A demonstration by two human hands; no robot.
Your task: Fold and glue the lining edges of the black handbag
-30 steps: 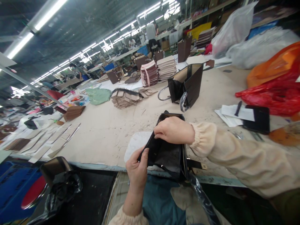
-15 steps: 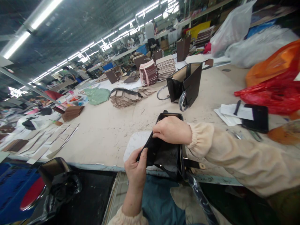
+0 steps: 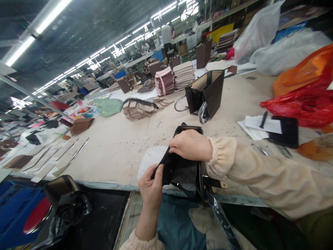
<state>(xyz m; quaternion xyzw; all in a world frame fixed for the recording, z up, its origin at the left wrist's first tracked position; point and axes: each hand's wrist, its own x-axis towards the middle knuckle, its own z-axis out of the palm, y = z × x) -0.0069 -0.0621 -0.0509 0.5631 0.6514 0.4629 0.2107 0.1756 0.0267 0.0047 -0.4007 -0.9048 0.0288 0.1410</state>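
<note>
A black handbag (image 3: 186, 177) lies tilted at the table's near edge, its mouth open and a plastic-wrapped handle (image 3: 221, 215) hanging down in front. My left hand (image 3: 151, 185) grips the bag's left edge, thumb on the inner side and fingers behind it. Higher along that same edge, my right hand (image 3: 191, 145) pinches the rim between thumb and fingers, reaching across the opening. A white sheet (image 3: 149, 158) lies partly under the bag. Beyond my hands a dark brown handbag (image 3: 213, 95) stands upright with its top open.
Stacked bag panels (image 3: 183, 74) and a pile of beige pieces (image 3: 137, 109) lie farther back. On the right are a black phone (image 3: 287, 133), papers (image 3: 252, 126), and red plastic bag (image 3: 304, 104). Flat pieces (image 3: 61, 156) spread at left; a red stool (image 3: 37, 215) stands below.
Almost nothing differs. Both hands keep their holds on the black handbag's edge, and the view has shifted very slightly.
</note>
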